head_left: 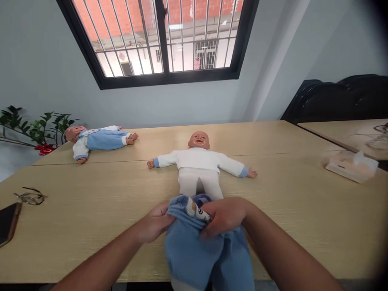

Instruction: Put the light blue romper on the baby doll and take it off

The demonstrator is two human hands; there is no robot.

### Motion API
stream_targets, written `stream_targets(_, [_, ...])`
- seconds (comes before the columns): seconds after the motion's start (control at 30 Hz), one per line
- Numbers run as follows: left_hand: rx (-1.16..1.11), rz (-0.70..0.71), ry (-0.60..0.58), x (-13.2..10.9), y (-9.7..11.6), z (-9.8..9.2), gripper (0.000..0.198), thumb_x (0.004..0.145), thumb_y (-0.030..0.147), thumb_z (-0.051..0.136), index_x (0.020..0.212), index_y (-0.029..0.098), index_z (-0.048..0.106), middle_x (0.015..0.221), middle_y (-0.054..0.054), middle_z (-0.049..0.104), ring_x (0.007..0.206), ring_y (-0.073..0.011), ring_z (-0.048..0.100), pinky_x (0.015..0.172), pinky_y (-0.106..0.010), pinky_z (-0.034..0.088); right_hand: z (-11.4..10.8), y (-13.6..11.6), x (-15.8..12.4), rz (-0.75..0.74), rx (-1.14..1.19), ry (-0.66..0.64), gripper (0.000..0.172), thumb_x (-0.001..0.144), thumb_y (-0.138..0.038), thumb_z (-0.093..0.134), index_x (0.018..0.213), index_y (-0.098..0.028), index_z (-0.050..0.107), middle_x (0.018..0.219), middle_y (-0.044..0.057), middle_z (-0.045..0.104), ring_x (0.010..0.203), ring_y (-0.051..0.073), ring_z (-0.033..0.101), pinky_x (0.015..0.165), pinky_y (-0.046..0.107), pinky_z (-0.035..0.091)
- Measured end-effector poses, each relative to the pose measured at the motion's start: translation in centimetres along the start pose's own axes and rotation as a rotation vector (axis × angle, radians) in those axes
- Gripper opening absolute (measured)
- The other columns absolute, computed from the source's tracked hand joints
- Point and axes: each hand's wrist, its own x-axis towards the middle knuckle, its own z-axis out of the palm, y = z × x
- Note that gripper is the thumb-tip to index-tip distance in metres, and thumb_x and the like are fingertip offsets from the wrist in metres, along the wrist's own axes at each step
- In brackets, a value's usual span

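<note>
Your left hand (154, 224) and right hand (222, 218) have their fingers (212, 232) closed on the bunched waist of the blue pants (200, 250), held open just short of the doll (198, 167) lying face-up on the counter (91, 218) beyond your fingertips, apparently to admit its legs.

I see both bare forearms rising from the frame's bottom edge toward centre, left hand (154, 226) and right hand (222, 218) close together, fingers (212, 230) curled shut, knuckles up.

Two baby dolls (198, 161) (97, 139), one blue garment (206, 250), one phone (7, 228), one pair of glasses (30, 197), perhaps one tissue box (351, 165)
</note>
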Motion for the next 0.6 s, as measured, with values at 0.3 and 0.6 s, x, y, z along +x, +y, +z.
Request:
stream_targets(0.3, [0.395,-0.035,-0.260,0.4,1.6,1.4,0.055,0.084,0.054,0.079,0.128,0.020,0.072,0.127,-0.011,0.073,0.120,-0.0305,0.065,0.111,-0.043,0.048,0.4,-0.5,-0.2,-0.067,-0.146,0.143,0.018,0.083,-0.033,0.070,0.081,-0.016,0.065,0.076,-0.003,0.056,0.074,0.014,0.051,0.076,0.028,0.046])
stream_targets(0.6, [-0.128,-0.038,0.020,-0.6,-0.7,1.4,0.056,0.089,0.060,0.073,0.124,0.017,0.072,0.109,-0.013,0.076,0.097,-0.0240,0.072,0.092,-0.035,0.055,0.8,-0.8,-0.4,0.014,-0.249,0.088,0.021,0.092,-0.036,0.061,0.083,-0.017,0.065,0.082,-0.001,0.060,0.080,0.015,0.054,0.078,0.027,0.049])
